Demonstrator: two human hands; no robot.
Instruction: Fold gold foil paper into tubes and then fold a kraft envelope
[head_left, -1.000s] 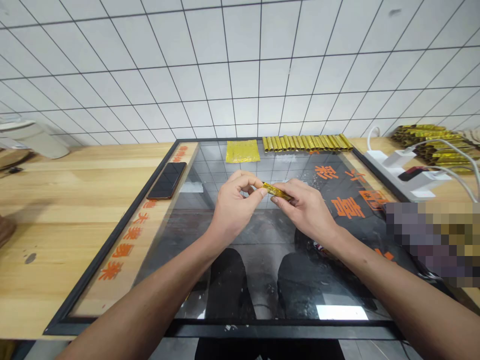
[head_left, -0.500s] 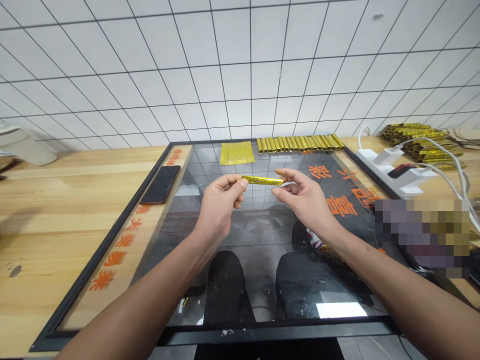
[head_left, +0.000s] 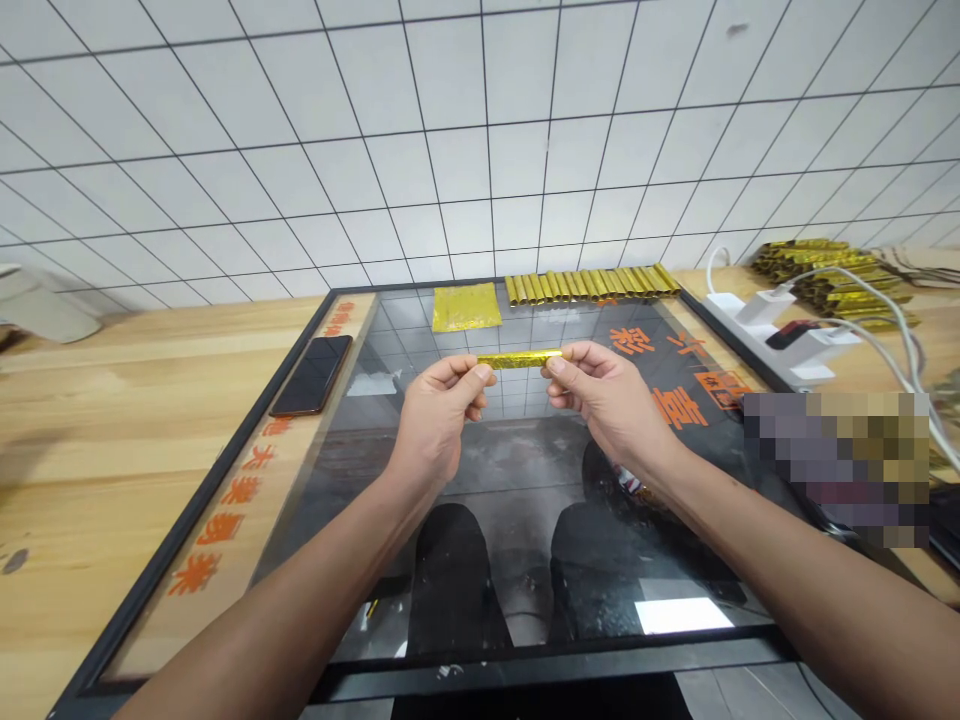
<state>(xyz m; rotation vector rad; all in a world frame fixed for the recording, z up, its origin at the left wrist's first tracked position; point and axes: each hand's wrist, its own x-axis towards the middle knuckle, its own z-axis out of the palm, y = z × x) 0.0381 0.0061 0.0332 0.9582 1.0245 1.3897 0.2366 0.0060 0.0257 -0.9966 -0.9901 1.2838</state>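
I hold the gold foil roll (head_left: 519, 359) level ahead of me, my left hand (head_left: 441, 405) and right hand (head_left: 607, 400) each pinching one end between thumb and forefinger; keep both pinches even. A row of similar rolls (head_left: 592, 288) lies beyond the hands.

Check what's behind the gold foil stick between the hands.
Beyond the gold foil stick, a gold foil sheet and a row of gold rolls lie on the glass. The left hand and right hand cover its ends.

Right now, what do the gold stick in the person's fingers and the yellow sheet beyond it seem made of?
The gold stick looks like rolled metallic foil paper: shiny, with crinkled glints. The yellow sheet seems the same foil, flat and glossy.
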